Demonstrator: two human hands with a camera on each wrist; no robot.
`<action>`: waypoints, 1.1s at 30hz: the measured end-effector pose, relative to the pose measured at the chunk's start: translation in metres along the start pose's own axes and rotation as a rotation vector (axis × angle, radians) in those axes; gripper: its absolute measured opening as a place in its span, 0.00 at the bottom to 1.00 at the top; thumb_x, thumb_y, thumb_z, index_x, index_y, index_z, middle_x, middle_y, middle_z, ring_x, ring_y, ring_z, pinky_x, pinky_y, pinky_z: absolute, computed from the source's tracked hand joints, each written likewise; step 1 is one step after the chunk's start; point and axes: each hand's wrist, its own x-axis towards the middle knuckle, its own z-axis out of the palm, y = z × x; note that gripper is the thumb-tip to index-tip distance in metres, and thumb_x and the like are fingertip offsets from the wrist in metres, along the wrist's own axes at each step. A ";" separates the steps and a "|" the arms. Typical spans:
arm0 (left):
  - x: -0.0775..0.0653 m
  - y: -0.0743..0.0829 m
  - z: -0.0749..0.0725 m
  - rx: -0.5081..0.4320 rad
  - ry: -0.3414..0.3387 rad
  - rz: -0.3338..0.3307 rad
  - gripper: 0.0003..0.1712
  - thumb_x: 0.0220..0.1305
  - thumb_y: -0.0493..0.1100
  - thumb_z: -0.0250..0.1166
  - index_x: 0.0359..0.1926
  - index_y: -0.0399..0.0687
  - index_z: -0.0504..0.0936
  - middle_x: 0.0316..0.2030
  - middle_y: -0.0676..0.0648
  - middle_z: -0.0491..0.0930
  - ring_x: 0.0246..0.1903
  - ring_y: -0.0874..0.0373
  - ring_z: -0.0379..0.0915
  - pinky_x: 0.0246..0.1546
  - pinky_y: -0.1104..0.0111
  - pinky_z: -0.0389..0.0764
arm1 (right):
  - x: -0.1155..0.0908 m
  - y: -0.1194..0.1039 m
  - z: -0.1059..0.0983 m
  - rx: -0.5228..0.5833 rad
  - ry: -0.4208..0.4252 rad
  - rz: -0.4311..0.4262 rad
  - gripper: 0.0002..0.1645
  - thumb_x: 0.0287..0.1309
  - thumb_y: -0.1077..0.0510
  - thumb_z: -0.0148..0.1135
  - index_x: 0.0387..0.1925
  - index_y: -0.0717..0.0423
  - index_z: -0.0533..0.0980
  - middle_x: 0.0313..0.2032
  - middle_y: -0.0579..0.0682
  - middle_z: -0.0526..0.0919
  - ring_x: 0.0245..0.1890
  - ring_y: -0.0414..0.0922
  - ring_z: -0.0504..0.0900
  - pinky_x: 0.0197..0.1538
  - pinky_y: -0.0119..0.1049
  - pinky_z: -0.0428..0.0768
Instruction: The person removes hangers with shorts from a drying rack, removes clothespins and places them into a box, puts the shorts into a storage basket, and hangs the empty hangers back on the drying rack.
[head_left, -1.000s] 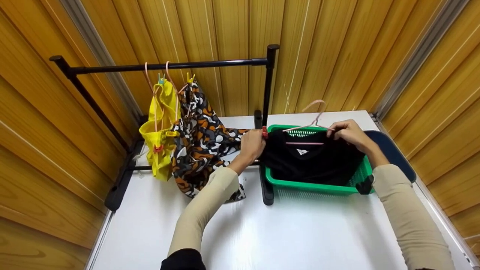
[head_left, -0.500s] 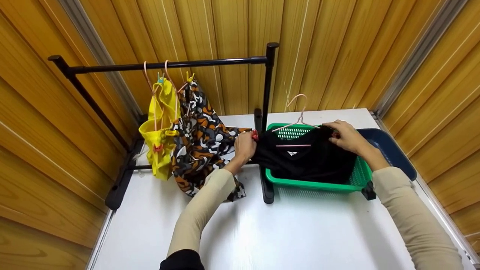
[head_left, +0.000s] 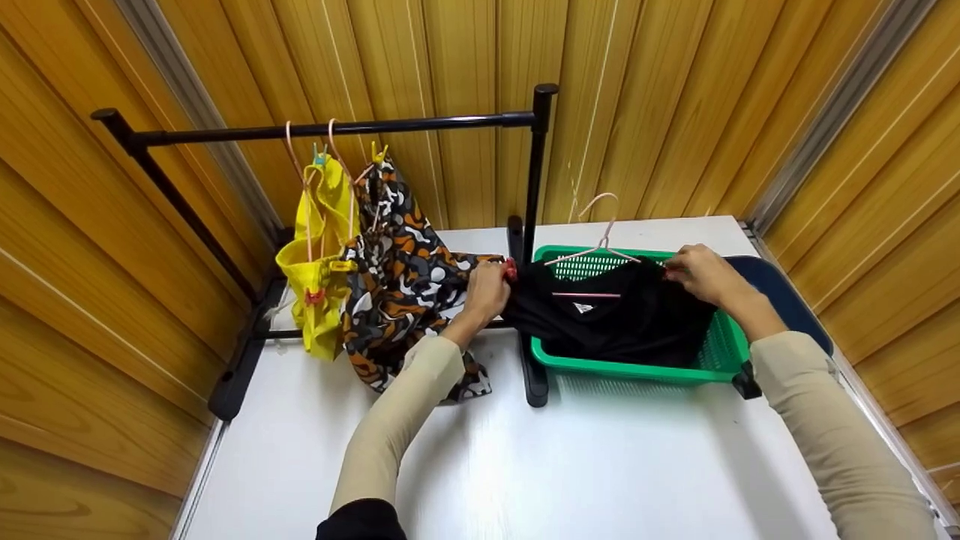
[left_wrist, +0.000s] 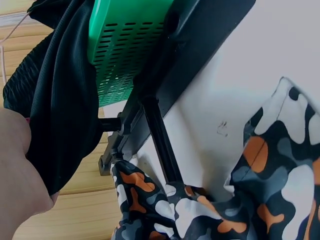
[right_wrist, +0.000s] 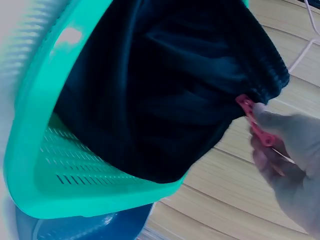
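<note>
A black garment (head_left: 637, 322) with a gathered waistband and a small white label spreads over the green basket (head_left: 637, 371). A pink hanger (head_left: 604, 234) stands at its waist, its lower bar showing across the opening. My left hand (head_left: 487, 291) grips the garment's left end, where a red clip (head_left: 511, 268) shows at the fingertips; in the left wrist view fingers show behind the black cloth. At the waistband's other end, my right hand (head_left: 705, 276) pinches a red clothespin (right_wrist: 256, 122) between thumb and fingers, its tip on the fabric edge.
A black rack (head_left: 420, 124) stands left of the basket, carrying yellow clothing (head_left: 319, 262) and a camouflage-patterned garment (head_left: 405, 300) on pink hangers with clips. Behind the basket's right side lies a dark blue tray (head_left: 780, 296). Wood-patterned panels (head_left: 637, 112) enclose the white table.
The hanger and the garment's left end have shifted left with my left hand. My right hand has moved slightly right along the waistband, and the clothespin now shows at its fingertips.
</note>
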 end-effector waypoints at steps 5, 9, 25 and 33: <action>0.000 -0.006 -0.008 0.063 -0.128 0.096 0.13 0.58 0.32 0.60 0.44 0.37 0.84 0.45 0.39 0.87 0.48 0.41 0.79 0.49 0.52 0.79 | 0.003 -0.001 -0.001 -0.044 -0.108 -0.006 0.12 0.64 0.70 0.59 0.47 0.72 0.82 0.43 0.69 0.83 0.47 0.68 0.80 0.52 0.63 0.77; 0.000 -0.009 -0.012 0.153 -0.257 0.110 0.17 0.63 0.34 0.60 0.53 0.39 0.82 0.53 0.41 0.85 0.55 0.44 0.76 0.55 0.53 0.77 | 0.002 -0.002 -0.004 -0.046 -0.151 0.037 0.13 0.64 0.69 0.61 0.48 0.73 0.81 0.43 0.68 0.82 0.47 0.67 0.81 0.52 0.62 0.78; -0.001 0.000 -0.034 0.462 -0.444 0.195 0.16 0.78 0.46 0.50 0.54 0.46 0.80 0.46 0.45 0.87 0.43 0.45 0.87 0.39 0.53 0.87 | 0.001 0.003 0.003 -0.132 0.062 -0.079 0.07 0.58 0.70 0.67 0.39 0.69 0.84 0.32 0.63 0.80 0.36 0.62 0.78 0.41 0.57 0.78; -0.003 0.001 -0.035 0.411 -0.440 0.161 0.16 0.76 0.42 0.52 0.56 0.46 0.81 0.45 0.43 0.88 0.42 0.43 0.87 0.40 0.52 0.87 | -0.001 0.010 -0.007 -0.101 0.029 -0.053 0.06 0.57 0.71 0.68 0.36 0.66 0.87 0.30 0.61 0.82 0.37 0.62 0.81 0.42 0.58 0.80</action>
